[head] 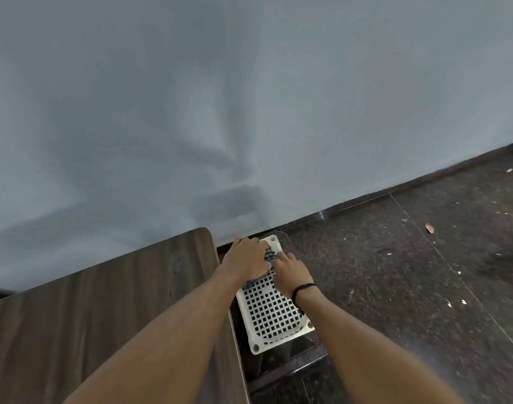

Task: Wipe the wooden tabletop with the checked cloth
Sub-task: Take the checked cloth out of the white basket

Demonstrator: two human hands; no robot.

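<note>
From my seat I see one pale grey-blue wall [249, 97] filling the upper half of the view. Below it runs one dark speckled floor [424, 272] on the right. One wooden table [89, 316] takes up the lower left, its dark grain top bare where it shows and its rounded corner near the wall.

Just beside the table's right edge stands one white plastic panel [272, 322], pierced with rows of square holes, on a dark base lower than the table.

Two bare forearms reach out from the bottom edge. The left hand [246, 259] lies across the far part of the panel, its fingers bent down over the one checked cloth [269, 255] and gripping it. The right hand [293, 272] sits just beside it, its fingers [284, 258] reaching onto the cloth's edge. I cannot tell whether they pinch it or only touch it.

The cloth is bunched on the panel between and under the two hands, off the table; a second bit of it shows under the left wrist.

One black band [303, 288] circles the right wrist. One brown scrap [429, 228] and several pale specks lie scattered on the floor.
</note>
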